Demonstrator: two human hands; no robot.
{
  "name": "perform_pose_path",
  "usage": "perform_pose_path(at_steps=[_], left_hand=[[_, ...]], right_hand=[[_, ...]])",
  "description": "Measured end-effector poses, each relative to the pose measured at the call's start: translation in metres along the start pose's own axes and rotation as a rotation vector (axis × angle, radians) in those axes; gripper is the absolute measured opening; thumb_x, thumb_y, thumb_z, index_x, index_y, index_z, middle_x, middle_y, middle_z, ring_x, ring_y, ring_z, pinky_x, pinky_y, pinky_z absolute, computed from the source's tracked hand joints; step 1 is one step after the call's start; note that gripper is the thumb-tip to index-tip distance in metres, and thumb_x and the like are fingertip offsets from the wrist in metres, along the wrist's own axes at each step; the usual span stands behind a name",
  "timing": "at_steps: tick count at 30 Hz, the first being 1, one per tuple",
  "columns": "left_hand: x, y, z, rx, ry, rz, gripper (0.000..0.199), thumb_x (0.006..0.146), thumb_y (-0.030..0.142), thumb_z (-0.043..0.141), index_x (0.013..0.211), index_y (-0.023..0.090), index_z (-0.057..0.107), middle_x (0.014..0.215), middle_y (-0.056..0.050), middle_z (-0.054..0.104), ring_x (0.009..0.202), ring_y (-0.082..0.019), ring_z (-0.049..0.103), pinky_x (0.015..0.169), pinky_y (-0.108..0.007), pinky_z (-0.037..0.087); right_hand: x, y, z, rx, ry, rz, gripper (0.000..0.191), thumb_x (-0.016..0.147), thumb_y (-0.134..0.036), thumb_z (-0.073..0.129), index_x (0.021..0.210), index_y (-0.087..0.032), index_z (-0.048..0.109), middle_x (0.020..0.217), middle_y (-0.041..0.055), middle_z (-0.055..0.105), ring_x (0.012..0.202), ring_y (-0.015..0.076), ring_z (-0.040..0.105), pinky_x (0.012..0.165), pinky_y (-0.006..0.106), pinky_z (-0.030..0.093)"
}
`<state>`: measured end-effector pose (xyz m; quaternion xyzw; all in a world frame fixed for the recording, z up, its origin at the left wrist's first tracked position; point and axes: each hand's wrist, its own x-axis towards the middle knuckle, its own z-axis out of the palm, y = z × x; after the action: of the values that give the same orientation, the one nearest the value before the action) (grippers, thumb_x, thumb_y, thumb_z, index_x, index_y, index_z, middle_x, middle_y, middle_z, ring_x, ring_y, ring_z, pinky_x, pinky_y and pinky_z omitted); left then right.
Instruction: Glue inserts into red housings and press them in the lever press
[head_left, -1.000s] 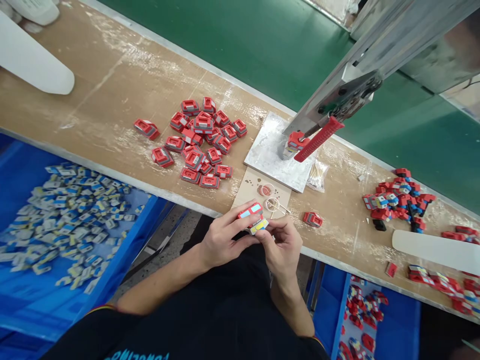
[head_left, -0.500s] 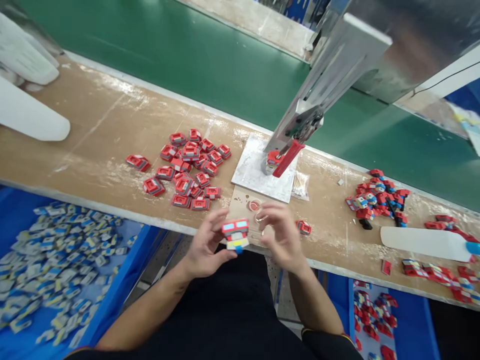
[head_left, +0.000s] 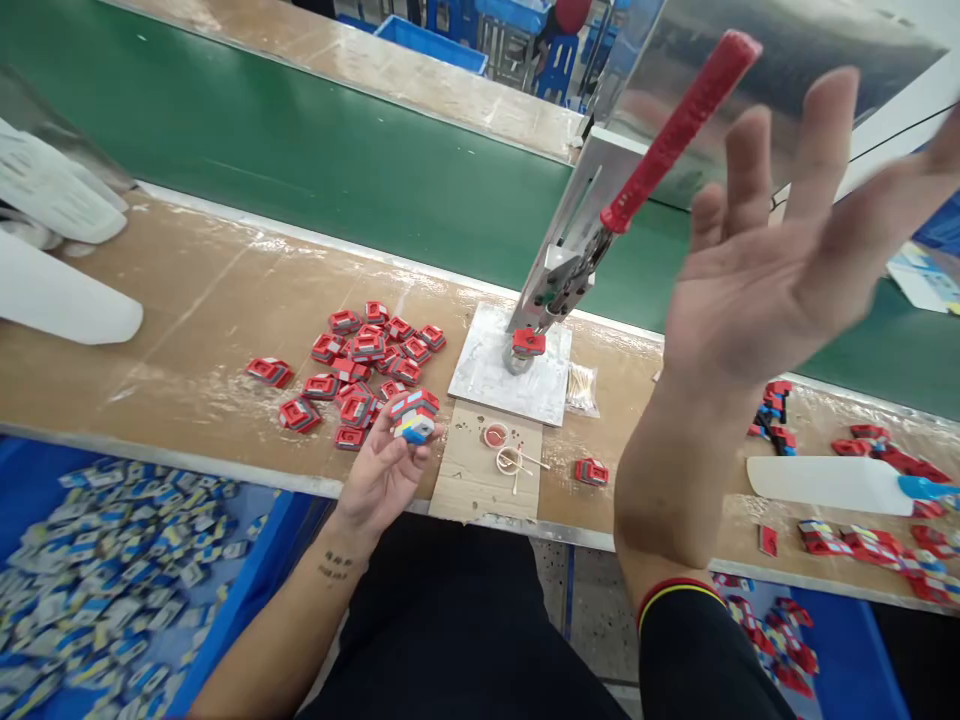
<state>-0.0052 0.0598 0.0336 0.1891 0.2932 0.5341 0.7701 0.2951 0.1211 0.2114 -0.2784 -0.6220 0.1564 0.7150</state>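
My left hand (head_left: 386,475) holds a red, blue, white and yellow toy piece (head_left: 415,416) above the table's front edge. Raised at the right, my right hand (head_left: 772,250) has its fingers spread and nothing in them. It is beside the red handle (head_left: 682,130) of a metal press (head_left: 562,270), not touching it. That handle points up. Under the press, a red part (head_left: 529,342) sits on a small round holder on a white plate (head_left: 472,365).
Red parts (head_left: 367,345) lie piled left of the plate. Two small cups (head_left: 495,435) with swabs stand on cardboard (head_left: 457,480). A white bottle (head_left: 825,483) lies at the right. Blue bins (head_left: 277,540) flank me, and a green belt (head_left: 337,140) runs behind.
My right hand has risen from beside the toy piece to the upper right. The red handle has swung from down to up. My left hand has moved left with the toy piece, now tilted.
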Motion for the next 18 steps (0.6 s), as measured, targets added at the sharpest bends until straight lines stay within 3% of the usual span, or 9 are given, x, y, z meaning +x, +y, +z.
perform_pose_path(at_steps=[2,3,5,6,8,10,14,16,18], left_hand=[[0.002,0.005,0.002,0.015,0.021,0.018,0.052,0.072,0.022,0.102,0.116,0.037,0.079,0.120,0.001,0.084,0.103,-0.019,0.084,0.078,-0.017,0.066],[0.004,0.008,0.003,0.027,0.023,0.026,0.054,0.073,0.021,0.102,0.118,0.037,0.078,0.124,0.000,0.084,0.106,-0.019,0.084,0.083,-0.019,0.067],[0.008,0.014,0.007,0.053,0.010,0.034,0.053,0.074,0.022,0.101,0.119,0.037,0.077,0.127,-0.002,0.083,0.109,-0.021,0.084,0.090,-0.024,0.068],[0.012,0.017,0.010,0.067,0.001,0.039,0.052,0.074,0.024,0.102,0.118,0.036,0.077,0.125,-0.002,0.083,0.108,-0.021,0.084,0.091,-0.026,0.069],[0.022,0.021,0.017,0.099,-0.016,0.051,0.048,0.074,0.029,0.102,0.113,0.035,0.076,0.118,0.000,0.084,0.104,-0.021,0.085,0.089,-0.027,0.069],[0.032,0.024,0.025,0.143,-0.033,0.068,0.045,0.075,0.033,0.102,0.111,0.034,0.074,0.110,0.002,0.084,0.099,-0.020,0.085,0.084,-0.025,0.069],[0.045,0.026,0.039,0.305,-0.133,0.031,0.040,0.081,0.033,0.098,0.108,0.028,0.069,0.106,0.000,0.083,0.088,-0.018,0.083,0.075,-0.025,0.066],[0.045,0.027,0.050,0.441,-0.321,-0.044,0.032,0.086,0.031,0.093,0.106,0.024,0.068,0.120,-0.007,0.082,0.084,-0.018,0.081,0.071,-0.026,0.065],[0.045,0.032,0.067,0.582,-0.582,-0.082,0.024,0.089,0.026,0.089,0.104,0.022,0.070,0.138,-0.013,0.076,0.089,-0.019,0.081,0.074,-0.029,0.066]], right_hand=[[-0.024,0.022,0.001,-0.204,0.215,-0.019,0.019,0.101,-0.046,0.073,0.120,-0.042,0.071,0.130,-0.0039,0.070,0.105,0.0170,0.074,0.080,0.032,0.060],[-0.043,0.037,0.001,-0.324,0.266,0.011,0.016,0.102,-0.049,0.070,0.107,-0.034,0.073,0.109,-0.0006,0.072,0.088,0.0164,0.071,0.076,0.033,0.058],[-0.087,0.070,0.001,-0.534,0.165,0.383,0.030,0.094,-0.057,0.073,0.098,-0.027,0.072,0.095,0.0036,0.072,0.084,0.0208,0.068,0.077,0.039,0.058],[-0.105,0.086,0.001,-0.580,0.058,0.569,0.036,0.087,-0.057,0.078,0.103,-0.026,0.073,0.102,0.0067,0.075,0.089,0.0244,0.070,0.080,0.042,0.059],[-0.131,0.110,0.001,-0.599,-0.093,0.771,0.040,0.081,-0.052,0.082,0.109,-0.024,0.074,0.116,0.0113,0.078,0.106,0.0308,0.072,0.092,0.049,0.059],[-0.139,0.123,0.001,-0.575,-0.160,0.818,0.035,0.080,-0.046,0.081,0.107,-0.023,0.075,0.119,0.0121,0.080,0.113,0.0338,0.072,0.099,0.051,0.057],[-0.135,0.129,-0.003,-0.523,-0.197,0.829,0.026,0.082,-0.042,0.078,0.099,-0.023,0.075,0.109,0.0102,0.083,0.107,0.0338,0.076,0.094,0.050,0.059],[-0.135,0.129,-0.007,-0.498,-0.216,0.825,0.027,0.083,-0.041,0.077,0.103,-0.023,0.075,0.111,0.0097,0.083,0.108,0.0332,0.076,0.093,0.049,0.059],[-0.137,0.129,-0.008,-0.477,-0.229,0.805,0.030,0.085,-0.040,0.077,0.111,-0.024,0.075,0.115,0.0093,0.082,0.111,0.0324,0.075,0.095,0.048,0.059]])
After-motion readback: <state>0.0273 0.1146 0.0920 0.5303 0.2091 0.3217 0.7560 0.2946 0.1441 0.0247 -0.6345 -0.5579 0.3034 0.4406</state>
